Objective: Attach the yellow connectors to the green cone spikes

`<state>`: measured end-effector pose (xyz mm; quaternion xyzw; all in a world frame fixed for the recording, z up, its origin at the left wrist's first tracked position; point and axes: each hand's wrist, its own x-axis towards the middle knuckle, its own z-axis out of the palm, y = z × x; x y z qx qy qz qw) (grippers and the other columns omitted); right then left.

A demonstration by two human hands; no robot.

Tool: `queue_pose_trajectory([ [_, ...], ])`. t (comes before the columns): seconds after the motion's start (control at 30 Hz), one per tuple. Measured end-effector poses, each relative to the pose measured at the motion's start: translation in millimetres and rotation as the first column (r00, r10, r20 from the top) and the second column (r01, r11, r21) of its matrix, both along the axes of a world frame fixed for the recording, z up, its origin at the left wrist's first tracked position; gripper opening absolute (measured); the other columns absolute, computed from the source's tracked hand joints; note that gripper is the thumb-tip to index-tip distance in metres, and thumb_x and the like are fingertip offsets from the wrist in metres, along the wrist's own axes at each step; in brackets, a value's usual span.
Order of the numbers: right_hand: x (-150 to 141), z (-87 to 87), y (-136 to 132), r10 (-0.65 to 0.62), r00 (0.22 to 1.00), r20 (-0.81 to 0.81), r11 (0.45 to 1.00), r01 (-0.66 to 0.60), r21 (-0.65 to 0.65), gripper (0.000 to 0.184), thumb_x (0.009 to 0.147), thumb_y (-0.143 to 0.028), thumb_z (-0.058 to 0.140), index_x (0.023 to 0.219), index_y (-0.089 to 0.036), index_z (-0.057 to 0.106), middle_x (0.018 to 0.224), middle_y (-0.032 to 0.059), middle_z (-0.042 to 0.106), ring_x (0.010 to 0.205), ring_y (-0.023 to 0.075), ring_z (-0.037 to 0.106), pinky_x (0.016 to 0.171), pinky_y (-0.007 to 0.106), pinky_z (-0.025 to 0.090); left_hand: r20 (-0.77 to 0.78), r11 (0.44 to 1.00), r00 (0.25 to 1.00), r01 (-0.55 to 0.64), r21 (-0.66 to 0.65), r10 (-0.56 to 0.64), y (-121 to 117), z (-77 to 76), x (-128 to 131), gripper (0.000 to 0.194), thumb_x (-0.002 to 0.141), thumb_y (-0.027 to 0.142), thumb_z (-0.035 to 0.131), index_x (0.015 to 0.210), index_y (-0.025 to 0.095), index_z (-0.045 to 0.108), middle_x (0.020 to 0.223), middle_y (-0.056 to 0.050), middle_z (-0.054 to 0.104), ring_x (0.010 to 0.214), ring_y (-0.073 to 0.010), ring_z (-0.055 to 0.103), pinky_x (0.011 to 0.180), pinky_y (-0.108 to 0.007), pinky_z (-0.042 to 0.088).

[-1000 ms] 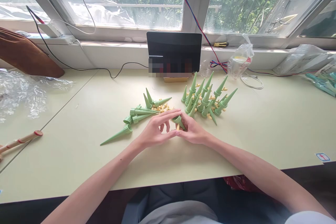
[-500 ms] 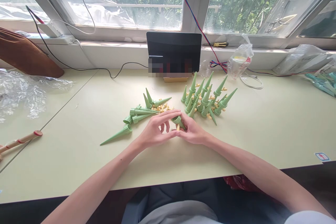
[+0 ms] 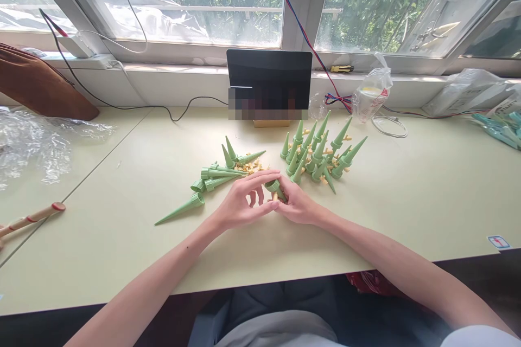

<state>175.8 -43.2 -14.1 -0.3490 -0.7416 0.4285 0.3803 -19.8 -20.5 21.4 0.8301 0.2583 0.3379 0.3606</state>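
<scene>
My right hand [image 3: 299,203] is closed around a green plastic watering spike [image 3: 272,186], its open socket end facing left and toward me. From the spike's side pokes a small yellow valve [image 3: 275,196]. My left hand [image 3: 244,195] curves around the socket end, thumb pressed at the yellow valve and forefinger reaching over the rim; its other fingers are bent. Left of the hands lie loose green spikes [image 3: 183,210], some on their sides, beside a heap of small yellow valves [image 3: 250,167]. To the right stands a cluster of spikes [image 3: 319,149] fitted with yellow valves, mostly points up.
A black tablet [image 3: 269,78] leans at the back by the window. Behind the cluster sit a bagged cup [image 3: 371,95] and a white cable [image 3: 389,126]. Clear plastic wrap [image 3: 52,143] and a wooden stick [image 3: 32,219] lie at left; bluish-green pieces [image 3: 500,130] lie far right.
Hardly anything differs. The spike and both hands keep nearly the same place, with only a very slight shift of the spike between the fingers.
</scene>
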Motion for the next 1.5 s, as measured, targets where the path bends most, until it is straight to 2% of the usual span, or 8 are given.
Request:
queue_pose_trajectory([
  [0.47, -0.8, 4.8, -2.5, -0.042, 0.999, -0.024, 0.998, 0.043, 0.037, 0.043, 0.084, -0.02, 0.059, 0.125, -0.016, 0.047, 0.065, -0.0097, 0.03, 0.053, 0.007, 0.027, 0.049, 0.021, 0.027, 0.026, 1.0, 0.999, 0.024, 0.018, -0.025, -0.6, -4.8, 1.2, 0.052, 0.087, 0.025, 0.067, 0.137, 0.026, 0.056, 0.143, -0.015, 0.053, 0.063, -0.0047, 0.06, 0.048, -0.016, 0.053],
  [0.83, -0.5, 7.6, -3.0, -0.057, 0.997, -0.044, 0.996, 0.06, 0.065, 0.036, 0.079, -0.021, 0.061, 0.113, -0.016, 0.05, 0.064, -0.01, 0.027, 0.052, 0.0064, 0.025, 0.047, 0.021, 0.024, 0.035, 0.998, 0.998, 0.05, 0.04, -0.051, -3.9, -8.5, 4.7, 0.053, 0.088, 0.025, 0.065, 0.139, 0.026, 0.052, 0.143, -0.015, 0.05, 0.064, -0.0041, 0.061, 0.05, -0.016, 0.054],
  [1.23, 0.0, 7.7, -2.0, -0.039, 0.998, -0.054, 0.993, 0.045, 0.106, 0.035, 0.083, -0.025, 0.06, 0.115, -0.015, 0.052, 0.065, -0.0095, 0.028, 0.051, 0.0056, 0.023, 0.046, 0.021, 0.023, 0.05, 0.997, 0.997, 0.065, 0.045, -0.067, -2.9, -8.6, 4.7, 0.053, 0.088, 0.023, 0.065, 0.139, 0.027, 0.053, 0.139, -0.014, 0.052, 0.064, -0.0044, 0.061, 0.051, -0.016, 0.055],
  [1.5, 0.1, 9.2, -2.6, -0.028, 0.998, -0.051, 0.995, 0.033, 0.089, 0.035, 0.086, -0.03, 0.061, 0.116, -0.015, 0.052, 0.069, -0.0081, 0.03, 0.052, 0.0058, 0.023, 0.047, 0.022, 0.023, 0.062, 0.996, 0.996, 0.067, 0.057, -0.07, -2.2, -8.8, 4.5, 0.054, 0.088, 0.023, 0.066, 0.14, 0.028, 0.054, 0.137, -0.014, 0.053, 0.064, -0.0047, 0.061, 0.053, -0.017, 0.056],
])
